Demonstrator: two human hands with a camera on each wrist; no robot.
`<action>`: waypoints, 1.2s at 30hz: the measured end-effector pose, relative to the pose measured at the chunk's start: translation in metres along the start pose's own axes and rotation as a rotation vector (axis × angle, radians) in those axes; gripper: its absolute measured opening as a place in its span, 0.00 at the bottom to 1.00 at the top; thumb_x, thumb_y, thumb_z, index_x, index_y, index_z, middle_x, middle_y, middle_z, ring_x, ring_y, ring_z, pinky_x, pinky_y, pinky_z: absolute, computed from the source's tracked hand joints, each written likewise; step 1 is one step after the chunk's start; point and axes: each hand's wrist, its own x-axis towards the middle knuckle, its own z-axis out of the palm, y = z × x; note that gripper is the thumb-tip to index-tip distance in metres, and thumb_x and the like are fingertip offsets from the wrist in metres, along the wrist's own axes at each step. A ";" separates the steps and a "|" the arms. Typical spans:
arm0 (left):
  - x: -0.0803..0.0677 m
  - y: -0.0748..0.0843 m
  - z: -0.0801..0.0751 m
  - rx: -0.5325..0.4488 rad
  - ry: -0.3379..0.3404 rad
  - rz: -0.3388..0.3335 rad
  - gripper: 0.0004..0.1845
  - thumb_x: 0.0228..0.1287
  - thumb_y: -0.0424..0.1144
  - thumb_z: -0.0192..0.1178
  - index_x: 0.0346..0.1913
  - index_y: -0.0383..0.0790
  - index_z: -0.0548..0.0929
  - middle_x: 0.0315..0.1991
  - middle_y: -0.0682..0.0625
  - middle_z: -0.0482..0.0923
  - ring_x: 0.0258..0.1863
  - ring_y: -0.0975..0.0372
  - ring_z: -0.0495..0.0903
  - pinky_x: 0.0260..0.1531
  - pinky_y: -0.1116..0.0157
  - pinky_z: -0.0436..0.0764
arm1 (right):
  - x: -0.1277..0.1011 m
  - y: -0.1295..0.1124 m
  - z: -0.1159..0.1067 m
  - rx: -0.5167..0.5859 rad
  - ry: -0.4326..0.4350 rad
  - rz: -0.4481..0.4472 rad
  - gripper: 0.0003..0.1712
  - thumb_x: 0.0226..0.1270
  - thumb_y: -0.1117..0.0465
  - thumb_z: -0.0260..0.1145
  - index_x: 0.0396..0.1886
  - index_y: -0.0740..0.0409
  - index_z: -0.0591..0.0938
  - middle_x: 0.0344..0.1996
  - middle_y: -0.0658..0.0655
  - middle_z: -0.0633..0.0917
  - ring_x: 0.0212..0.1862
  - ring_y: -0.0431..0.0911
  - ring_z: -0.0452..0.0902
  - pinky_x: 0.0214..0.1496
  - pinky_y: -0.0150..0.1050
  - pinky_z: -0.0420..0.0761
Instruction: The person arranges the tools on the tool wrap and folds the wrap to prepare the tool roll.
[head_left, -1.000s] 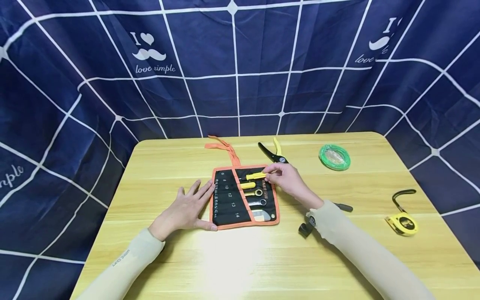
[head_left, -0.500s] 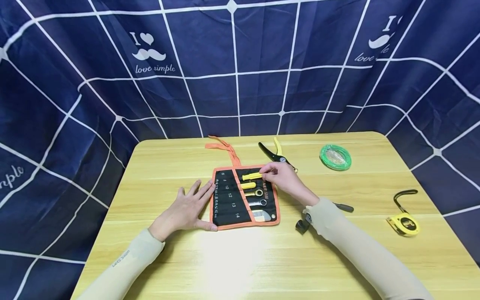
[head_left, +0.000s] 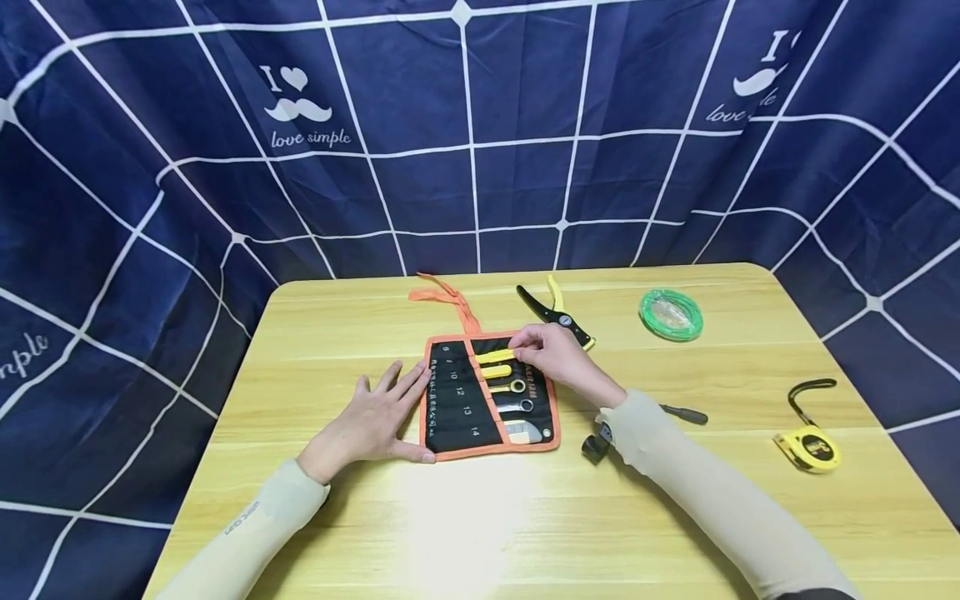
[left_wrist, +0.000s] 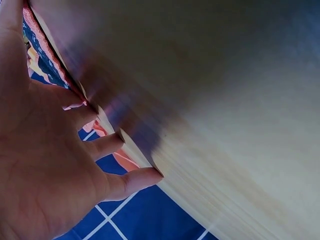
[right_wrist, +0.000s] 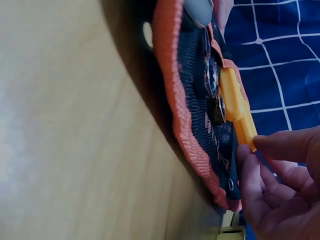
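Note:
A black tool roll with an orange border lies unrolled at the middle of the wooden table. Several wrenches sit in its pockets. My left hand lies flat on the table, fingers straight, their tips touching the roll's left edge. My right hand is at the roll's upper right and pinches the end of a yellow-handled tool lying across the top pocket. In the right wrist view the yellow handle sticks out above the roll's orange edge, with my fingertips closed on its end.
Black and yellow pruning shears lie just behind my right hand. A green wire coil is at the back right, a yellow tape measure near the right edge, and a dark slim tool beside my right forearm. Blue checked cloth surrounds the table.
My right hand has slid left with the yellow-handled tool, carrying it further across the roll's top pocket. The left hand has stayed put.

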 end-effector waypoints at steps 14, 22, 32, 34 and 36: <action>-0.001 -0.001 0.000 -0.017 0.007 0.004 0.70 0.57 0.79 0.70 0.88 0.35 0.54 0.88 0.39 0.52 0.83 0.32 0.53 0.60 0.18 0.63 | 0.009 -0.003 -0.001 0.040 -0.098 0.061 0.07 0.77 0.68 0.69 0.47 0.62 0.91 0.33 0.52 0.90 0.37 0.45 0.84 0.45 0.40 0.82; 0.001 0.001 0.000 0.022 0.010 0.011 0.70 0.58 0.80 0.68 0.88 0.33 0.56 0.87 0.39 0.52 0.83 0.33 0.54 0.60 0.19 0.64 | 0.010 -0.001 -0.002 0.230 -0.129 0.150 0.07 0.76 0.69 0.69 0.48 0.66 0.90 0.37 0.55 0.91 0.39 0.45 0.85 0.46 0.39 0.84; 0.001 0.002 -0.001 0.017 0.013 0.014 0.70 0.58 0.80 0.68 0.88 0.33 0.56 0.87 0.38 0.53 0.83 0.33 0.54 0.60 0.19 0.64 | 0.007 0.000 0.001 0.160 -0.085 0.124 0.06 0.72 0.69 0.76 0.46 0.63 0.92 0.36 0.55 0.89 0.36 0.45 0.83 0.43 0.38 0.81; 0.001 0.003 -0.001 0.015 0.013 0.015 0.70 0.58 0.80 0.68 0.88 0.33 0.56 0.87 0.38 0.52 0.83 0.33 0.54 0.60 0.18 0.63 | 0.007 -0.001 0.002 0.148 -0.079 0.117 0.05 0.72 0.68 0.76 0.45 0.63 0.92 0.36 0.55 0.89 0.36 0.44 0.83 0.43 0.38 0.80; 0.001 0.003 0.000 0.014 0.013 0.014 0.70 0.58 0.80 0.68 0.88 0.33 0.56 0.87 0.38 0.52 0.83 0.33 0.54 0.60 0.18 0.63 | 0.007 -0.001 0.003 0.141 -0.082 0.106 0.05 0.73 0.67 0.76 0.45 0.63 0.91 0.36 0.55 0.89 0.38 0.44 0.83 0.45 0.38 0.80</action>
